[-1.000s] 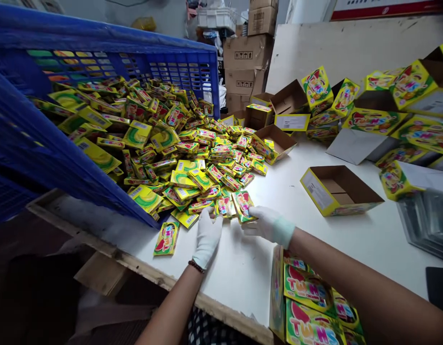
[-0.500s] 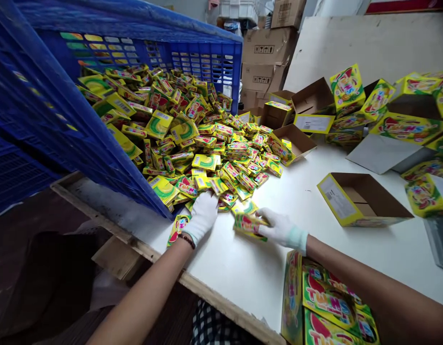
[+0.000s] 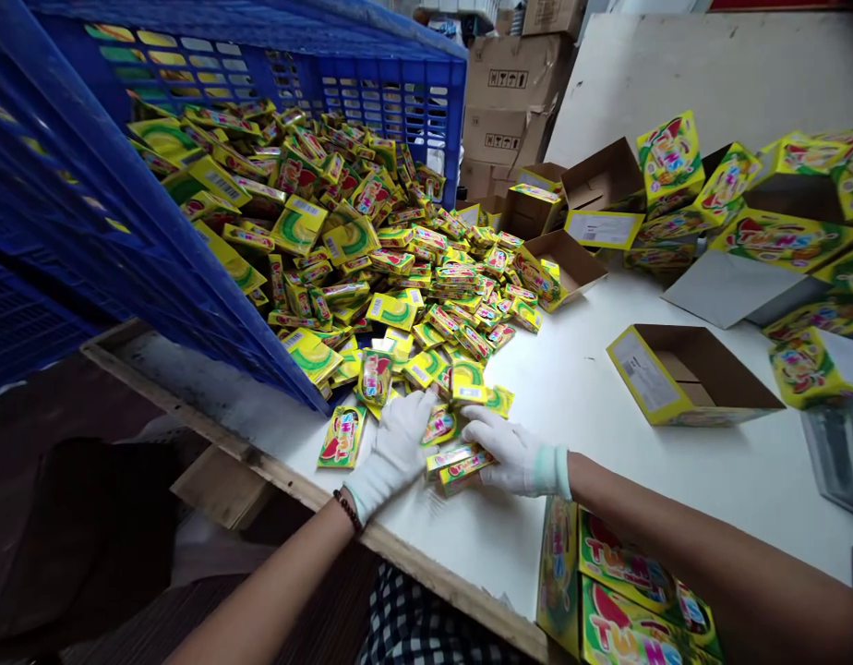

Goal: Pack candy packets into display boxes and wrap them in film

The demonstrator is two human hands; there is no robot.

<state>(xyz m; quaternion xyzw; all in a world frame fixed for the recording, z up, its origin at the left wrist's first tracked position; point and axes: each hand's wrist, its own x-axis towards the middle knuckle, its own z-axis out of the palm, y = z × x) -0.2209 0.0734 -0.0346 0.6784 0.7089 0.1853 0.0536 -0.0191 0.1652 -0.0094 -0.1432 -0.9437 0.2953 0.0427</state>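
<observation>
My left hand (image 3: 397,439), in a white glove, is at the near edge of a heap of small yellow-green boxes (image 3: 426,305) printed "TWINS". Its fingers are closed against one small box (image 3: 440,426) with a watermelon picture; the fingertips are partly hidden. My right hand (image 3: 513,453), also gloved, grips two narrow boxes (image 3: 458,467) side by side, low over the white tabletop. Another small box (image 3: 342,437) lies flat to the left of my left hand. Under my right forearm stands a larger carton (image 3: 559,577) with TWINS packages inside.
A blue plastic crate (image 3: 219,277) lies tipped on its side, spilling the heap onto the table. At the right is an open carton (image 3: 652,379). More display cartons (image 3: 793,240) pile up behind it. Brown shipping boxes (image 3: 513,102) are stacked at the back. A wooden rim (image 3: 426,568) edges the table.
My right hand has moved slightly left and down, turning its boxes so their narrow sides show. My left hand has shifted right and nearer, and the boxes around it have been disturbed.
</observation>
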